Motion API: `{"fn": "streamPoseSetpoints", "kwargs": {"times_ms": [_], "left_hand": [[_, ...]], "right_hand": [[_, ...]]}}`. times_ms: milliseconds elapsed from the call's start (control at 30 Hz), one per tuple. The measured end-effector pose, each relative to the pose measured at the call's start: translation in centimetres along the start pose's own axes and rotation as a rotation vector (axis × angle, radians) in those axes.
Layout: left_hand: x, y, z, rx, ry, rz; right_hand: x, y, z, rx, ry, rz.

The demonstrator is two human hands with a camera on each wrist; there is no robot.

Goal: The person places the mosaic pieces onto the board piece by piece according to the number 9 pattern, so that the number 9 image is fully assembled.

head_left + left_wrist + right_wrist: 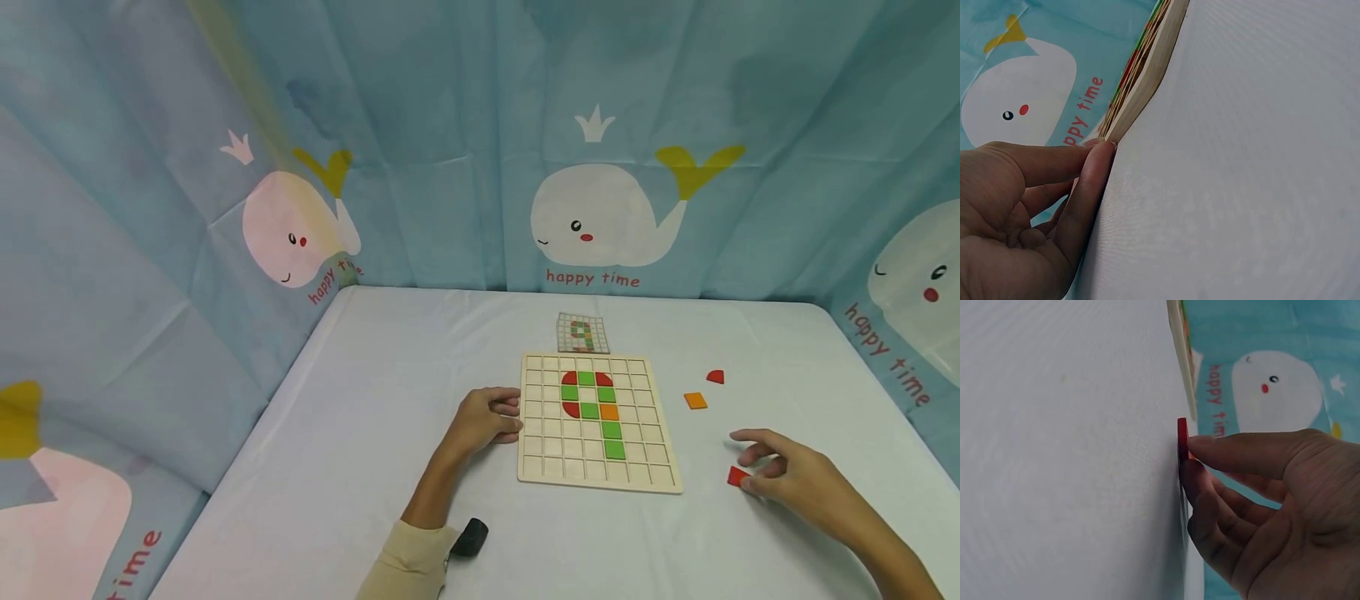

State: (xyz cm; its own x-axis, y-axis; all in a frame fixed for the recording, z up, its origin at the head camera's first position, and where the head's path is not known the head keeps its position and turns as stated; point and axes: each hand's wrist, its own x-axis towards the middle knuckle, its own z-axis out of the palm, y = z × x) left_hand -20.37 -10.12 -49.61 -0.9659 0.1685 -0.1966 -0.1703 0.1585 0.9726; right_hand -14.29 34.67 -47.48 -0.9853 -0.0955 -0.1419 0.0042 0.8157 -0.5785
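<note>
My left hand is at the left edge of a wooden grid board, thumb and fingers holding that edge. In the left wrist view, the fingertips meet at the board's side. Red, green and orange tiles fill some of the board's squares, forming a 9. To the right of the board, my right hand has its thumb and a bent finger at a red tile. The right wrist view shows this red tile edge-on, close to the white tabletop. The index finger stands apart from it.
An orange square tile and a red rounded tile lie right of the board. Behind the board is a pattern card with the same figure. Blue whale-print curtains surround the white table.
</note>
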Motion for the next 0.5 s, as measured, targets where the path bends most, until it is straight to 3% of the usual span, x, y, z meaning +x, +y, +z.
{"fn": "streamPoseSetpoints", "kwargs": {"times_ms": [267, 500], "left_hand": [[-0.01, -0.08, -0.04, -0.004, -0.003, 0.001], [0.02, -0.16, -0.11, -0.005, -0.006, 0.002]], "right_hand": [[0.17, -0.35, 0.35, 0.026, 0.011, -0.044], [0.60, -0.92, 0.60, 0.019, -0.003, -0.036]]}}
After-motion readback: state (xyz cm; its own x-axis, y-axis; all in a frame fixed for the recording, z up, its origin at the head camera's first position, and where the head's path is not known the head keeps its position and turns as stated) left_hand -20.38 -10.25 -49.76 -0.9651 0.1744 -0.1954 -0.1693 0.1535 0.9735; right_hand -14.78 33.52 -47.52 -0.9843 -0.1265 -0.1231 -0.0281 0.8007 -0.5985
